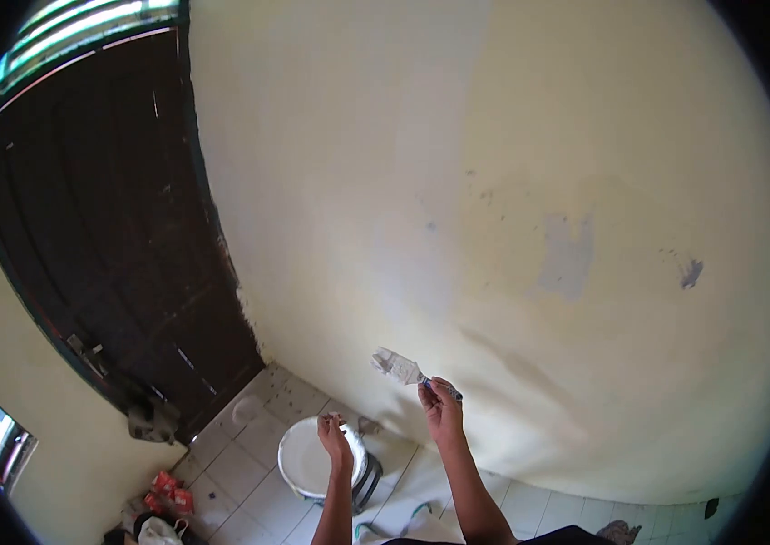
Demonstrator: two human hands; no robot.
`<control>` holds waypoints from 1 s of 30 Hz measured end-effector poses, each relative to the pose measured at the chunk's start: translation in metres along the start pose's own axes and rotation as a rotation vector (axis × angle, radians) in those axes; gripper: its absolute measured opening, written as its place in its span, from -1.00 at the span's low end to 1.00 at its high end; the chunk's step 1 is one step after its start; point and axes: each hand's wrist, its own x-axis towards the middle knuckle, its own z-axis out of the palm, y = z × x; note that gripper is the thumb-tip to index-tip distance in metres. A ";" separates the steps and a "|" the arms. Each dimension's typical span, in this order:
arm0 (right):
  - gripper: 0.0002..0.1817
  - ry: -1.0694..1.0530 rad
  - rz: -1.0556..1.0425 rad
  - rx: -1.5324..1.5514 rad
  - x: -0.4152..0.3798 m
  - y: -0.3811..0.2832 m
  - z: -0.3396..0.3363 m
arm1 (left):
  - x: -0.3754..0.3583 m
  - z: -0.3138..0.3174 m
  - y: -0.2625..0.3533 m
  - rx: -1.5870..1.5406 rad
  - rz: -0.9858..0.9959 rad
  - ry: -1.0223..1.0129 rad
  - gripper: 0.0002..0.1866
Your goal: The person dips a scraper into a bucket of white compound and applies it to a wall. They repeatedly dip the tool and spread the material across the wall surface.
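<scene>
My right hand (441, 406) is closed around the dark blue handle of a paintbrush (399, 367). The brush points up and left, its head covered in pale paint, a little in front of the wall (530, 363). My left hand (335, 436) is closed, its fingers pinched on something small that I cannot make out. It is above the right part of a round white bucket (301, 459) of white paint, which sits on the floor by the wall.
A dark wooden door (113, 209) fills the left side. Red packets (167, 495) and a white bag (160, 530) lie on the tiled floor (240, 481) at lower left. Grey patches (567, 254) mark the wall. My feet are at the bottom.
</scene>
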 end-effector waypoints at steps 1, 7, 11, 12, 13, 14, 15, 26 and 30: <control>-0.81 -0.038 -0.064 0.027 0.007 -0.019 0.009 | 0.003 0.016 0.008 -0.063 -0.015 -0.035 -0.93; -0.86 -0.243 -0.789 -0.416 0.027 -0.204 0.135 | 0.009 0.117 0.073 -0.129 0.057 -0.205 -0.93; -0.91 -0.449 -1.386 -0.782 0.003 -0.327 0.251 | 0.000 0.180 0.099 -0.206 0.109 -0.214 -0.90; -0.90 -0.485 -1.629 -0.921 -0.003 -0.351 0.279 | -0.002 0.197 0.102 -0.233 0.133 -0.206 -0.92; -0.89 -0.516 -1.875 -1.058 -0.009 -0.373 0.305 | -0.003 0.213 0.102 -0.254 0.143 -0.208 -0.92; -0.84 -0.519 -2.074 -1.192 -0.010 -0.393 0.326 | -0.004 0.228 0.100 -0.275 0.152 -0.232 -0.93; -0.85 -0.528 -2.241 -1.268 -0.015 -0.404 0.353 | -0.002 0.237 0.101 -0.300 0.162 -0.256 -0.93; -0.79 -0.413 -2.704 -1.930 0.031 -0.458 0.482 | -0.031 0.311 0.082 -0.378 0.106 -0.263 -0.91; -0.81 -0.291 -2.721 -2.068 0.052 -0.440 0.488 | -0.023 0.319 0.081 -0.331 0.126 -0.383 -0.87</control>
